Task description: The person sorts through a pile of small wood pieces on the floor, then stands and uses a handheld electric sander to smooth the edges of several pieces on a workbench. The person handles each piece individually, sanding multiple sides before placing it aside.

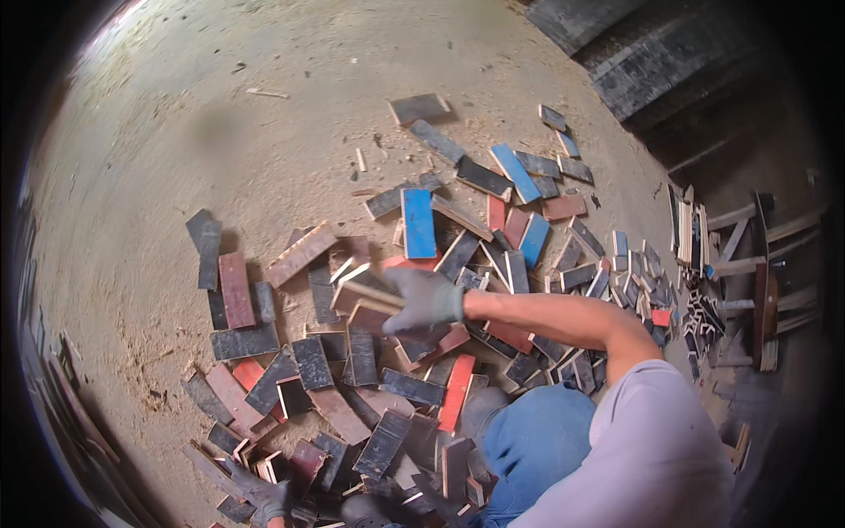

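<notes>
In a dark grey glove, my right hand (pixel 421 304) is closed around a few short plywood offcuts (pixel 368 297) with pale cut edges, stacked side by side above the middle of the pile. My left hand (pixel 261 495), gloved the same way, is low at the lower left. Its fingers curl against a dark plywood offcut (pixel 211 468), and more pieces lie close beside it. Around both hands spreads a loose pile of rectangular offcuts faced in black, dark red, bright red and blue, such as the blue offcut (pixel 418 223) and the red offcut (pixel 456 392).
Dusty concrete floor (pixel 220 132) with splinters extends beyond the pile. Long boards (pixel 75 396) lie along the left edge. Stacked strips (pixel 689 229) and a wooden frame (pixel 761 273) stand at the right. Dark panels (pixel 660 75) fill the upper right. My blue-clad knee (pixel 541 436) is beside the pile.
</notes>
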`<action>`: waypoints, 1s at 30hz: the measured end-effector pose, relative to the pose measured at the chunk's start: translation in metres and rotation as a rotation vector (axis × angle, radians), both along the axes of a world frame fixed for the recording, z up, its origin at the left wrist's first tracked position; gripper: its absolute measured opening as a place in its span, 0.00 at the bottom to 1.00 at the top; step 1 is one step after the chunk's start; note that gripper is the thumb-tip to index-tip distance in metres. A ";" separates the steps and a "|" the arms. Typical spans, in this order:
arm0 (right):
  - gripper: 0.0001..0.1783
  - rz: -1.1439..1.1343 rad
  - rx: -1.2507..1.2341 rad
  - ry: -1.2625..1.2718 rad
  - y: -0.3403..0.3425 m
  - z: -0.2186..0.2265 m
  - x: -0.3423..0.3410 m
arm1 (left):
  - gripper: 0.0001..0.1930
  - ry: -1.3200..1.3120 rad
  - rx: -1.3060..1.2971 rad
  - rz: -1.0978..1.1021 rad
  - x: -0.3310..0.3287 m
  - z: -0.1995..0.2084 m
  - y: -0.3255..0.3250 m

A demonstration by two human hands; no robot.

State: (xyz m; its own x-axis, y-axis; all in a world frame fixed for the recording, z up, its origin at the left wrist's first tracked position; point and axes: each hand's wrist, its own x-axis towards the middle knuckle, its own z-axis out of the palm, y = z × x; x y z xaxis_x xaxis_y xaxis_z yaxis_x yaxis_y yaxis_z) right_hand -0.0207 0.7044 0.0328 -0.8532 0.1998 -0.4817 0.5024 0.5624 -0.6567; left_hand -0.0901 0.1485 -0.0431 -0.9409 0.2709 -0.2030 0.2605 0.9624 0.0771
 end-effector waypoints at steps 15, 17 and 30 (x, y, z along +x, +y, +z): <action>0.42 -0.196 0.480 -0.060 0.315 -0.054 0.086 | 0.56 0.051 0.409 -0.219 -0.024 0.077 0.065; 0.41 -0.196 0.595 0.023 0.302 -0.064 0.093 | 0.49 -0.014 0.478 -0.261 -0.046 0.110 0.092; 0.32 -0.706 -0.547 0.501 0.195 -0.006 0.231 | 0.08 -1.091 1.232 0.201 -0.043 0.076 0.303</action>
